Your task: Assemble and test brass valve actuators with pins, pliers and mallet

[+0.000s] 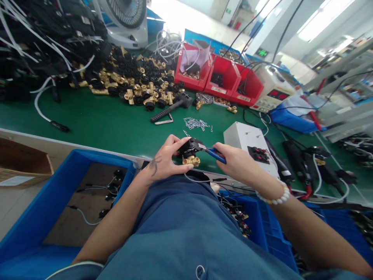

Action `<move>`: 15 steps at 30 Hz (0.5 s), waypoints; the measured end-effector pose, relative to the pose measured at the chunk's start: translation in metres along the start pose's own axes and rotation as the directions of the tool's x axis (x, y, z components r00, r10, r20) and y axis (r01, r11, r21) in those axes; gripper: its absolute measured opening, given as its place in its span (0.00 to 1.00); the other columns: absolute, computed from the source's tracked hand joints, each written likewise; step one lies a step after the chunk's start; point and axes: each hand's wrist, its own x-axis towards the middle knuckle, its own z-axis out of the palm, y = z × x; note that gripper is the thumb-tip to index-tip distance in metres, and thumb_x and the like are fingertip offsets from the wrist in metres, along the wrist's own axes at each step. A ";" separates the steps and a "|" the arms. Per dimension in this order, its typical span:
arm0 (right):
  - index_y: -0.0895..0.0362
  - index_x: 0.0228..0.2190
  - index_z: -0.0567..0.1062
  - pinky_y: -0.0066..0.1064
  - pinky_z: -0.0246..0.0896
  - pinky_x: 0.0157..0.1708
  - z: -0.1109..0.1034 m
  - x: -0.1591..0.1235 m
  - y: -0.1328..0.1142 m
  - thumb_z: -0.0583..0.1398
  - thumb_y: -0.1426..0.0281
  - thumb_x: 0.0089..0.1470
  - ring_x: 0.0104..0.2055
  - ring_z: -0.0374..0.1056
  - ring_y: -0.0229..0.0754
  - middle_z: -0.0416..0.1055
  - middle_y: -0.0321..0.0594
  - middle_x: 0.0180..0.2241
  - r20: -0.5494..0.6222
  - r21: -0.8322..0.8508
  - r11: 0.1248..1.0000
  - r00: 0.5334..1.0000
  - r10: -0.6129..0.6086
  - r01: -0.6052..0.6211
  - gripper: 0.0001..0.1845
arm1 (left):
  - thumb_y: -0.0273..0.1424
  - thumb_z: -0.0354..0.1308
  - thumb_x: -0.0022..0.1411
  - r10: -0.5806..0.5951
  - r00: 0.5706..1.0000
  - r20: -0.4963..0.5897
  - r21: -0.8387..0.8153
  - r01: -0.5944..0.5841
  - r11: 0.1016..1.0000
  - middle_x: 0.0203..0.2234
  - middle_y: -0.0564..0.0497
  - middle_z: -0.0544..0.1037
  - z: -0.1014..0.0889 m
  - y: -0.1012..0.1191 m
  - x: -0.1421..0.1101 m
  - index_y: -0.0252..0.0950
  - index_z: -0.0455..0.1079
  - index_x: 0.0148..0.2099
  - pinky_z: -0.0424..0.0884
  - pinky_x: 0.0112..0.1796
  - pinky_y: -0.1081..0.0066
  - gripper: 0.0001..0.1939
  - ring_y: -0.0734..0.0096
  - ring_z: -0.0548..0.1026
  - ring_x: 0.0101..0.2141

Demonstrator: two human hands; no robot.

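Note:
Near the front edge of the green workbench [122, 130], my left hand [170, 155] is closed around a brass valve with a black housing [190, 160]. A grey cable [198, 180] hangs from that valve. My right hand [230, 157] grips blue-handled pliers [216, 154], whose metal jaws touch the black housing. Whether the jaws hold a clip there is too small to tell. Just beyond my hands lies a small pile of wire clips [196, 123]. Behind it rest a black rubber-looking mallet [175, 107] and a bent metal piece [164, 121].
A heap of brass valves [140, 83] covers the bench's back left, beside a fan [125, 23]. Red bins [223, 79] and a power supply [274, 89] stand behind. To the right sits a white box [237, 136]. Blue crates [26, 225] flank me below the bench.

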 end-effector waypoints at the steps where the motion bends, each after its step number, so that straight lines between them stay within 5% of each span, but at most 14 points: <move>1: 0.54 0.35 0.72 0.32 0.56 0.28 0.000 0.000 0.000 0.60 0.73 0.49 0.26 0.62 0.40 0.67 0.37 0.26 0.020 -0.017 1.000 1.000 -0.002 0.002 0.08 | 0.38 0.70 0.55 -0.002 1.000 0.001 -0.002 0.002 1.000 0.47 0.48 0.65 0.000 0.000 0.000 0.44 0.63 0.68 0.80 0.48 0.58 0.41 0.63 0.70 0.50; 3: 0.54 0.35 0.71 0.32 0.58 0.29 -0.003 0.002 0.000 0.60 0.71 0.51 0.27 0.62 0.39 0.66 0.37 0.28 -0.174 0.045 0.999 0.985 0.008 -0.001 0.06 | 0.37 0.70 0.55 -0.005 1.000 0.002 -0.002 0.005 1.000 0.47 0.48 0.65 0.000 0.000 0.000 0.43 0.63 0.69 0.80 0.48 0.59 0.41 0.63 0.70 0.50; 5: 0.53 0.39 0.67 0.33 0.60 0.30 -0.003 0.004 0.000 0.56 0.67 0.58 0.27 0.61 0.39 0.64 0.37 0.30 -0.494 0.144 0.990 0.867 0.065 0.008 0.06 | 0.37 0.70 0.55 -0.004 1.000 0.004 0.005 0.004 1.000 0.48 0.48 0.65 0.000 0.001 -0.001 0.42 0.63 0.69 0.80 0.48 0.60 0.41 0.63 0.70 0.50; 6: 0.53 0.40 0.65 0.33 0.60 0.30 -0.002 0.004 0.000 0.53 0.66 0.61 0.27 0.60 0.39 0.64 0.38 0.30 -0.555 0.161 0.987 0.827 0.088 0.003 0.07 | 0.37 0.70 0.55 -0.004 1.000 0.003 0.009 0.004 1.000 0.48 0.48 0.65 0.000 0.001 -0.001 0.41 0.63 0.69 0.80 0.48 0.60 0.41 0.63 0.70 0.51; 8: 0.52 0.43 0.65 0.33 0.59 0.28 0.003 0.002 0.001 0.50 0.66 0.62 0.25 0.59 0.39 0.64 0.37 0.29 -0.465 0.119 0.992 0.881 0.088 -0.036 0.09 | 0.37 0.70 0.55 -0.007 1.000 0.008 0.005 0.006 1.000 0.47 0.48 0.65 0.000 0.001 -0.001 0.41 0.63 0.69 0.80 0.48 0.60 0.41 0.63 0.70 0.50; 10: 0.53 0.42 0.68 0.32 0.57 0.25 0.005 0.000 0.001 0.54 0.66 0.59 0.24 0.60 0.39 0.66 0.37 0.27 -0.173 0.037 0.999 0.984 0.039 -0.033 0.09 | 0.37 0.70 0.55 -0.013 1.000 0.011 -0.017 0.013 1.000 0.48 0.48 0.65 0.000 0.000 0.000 0.42 0.63 0.69 0.80 0.49 0.59 0.41 0.63 0.70 0.50; 11: 0.54 0.40 0.70 0.31 0.57 0.25 0.005 -0.001 0.001 0.57 0.67 0.57 0.24 0.62 0.39 0.67 0.37 0.27 -0.069 0.015 1.000 0.998 0.007 -0.006 0.09 | 0.38 0.70 0.55 -0.016 1.000 0.011 -0.031 0.017 0.999 0.48 0.48 0.65 -0.001 0.000 0.000 0.42 0.63 0.69 0.80 0.49 0.59 0.41 0.63 0.70 0.51; 13: 0.54 0.37 0.71 0.32 0.61 0.28 0.001 0.000 0.001 0.59 0.67 0.55 0.27 0.65 0.41 0.69 0.38 0.28 -0.131 0.011 1.000 0.991 -0.015 0.017 0.07 | 0.37 0.70 0.54 -0.028 1.000 0.005 -0.053 0.028 0.998 0.48 0.48 0.65 -0.001 0.001 0.000 0.42 0.63 0.68 0.80 0.49 0.59 0.40 0.62 0.70 0.51; 15: 0.54 0.39 0.69 0.34 0.64 0.32 0.000 0.001 0.001 0.57 0.67 0.59 0.30 0.66 0.42 0.69 0.41 0.32 -0.434 0.068 0.998 0.900 0.042 -0.014 0.06 | 0.37 0.70 0.53 -0.039 0.999 -0.007 -0.056 0.039 0.998 0.48 0.48 0.65 -0.001 0.002 0.001 0.40 0.64 0.67 0.80 0.49 0.58 0.40 0.62 0.70 0.51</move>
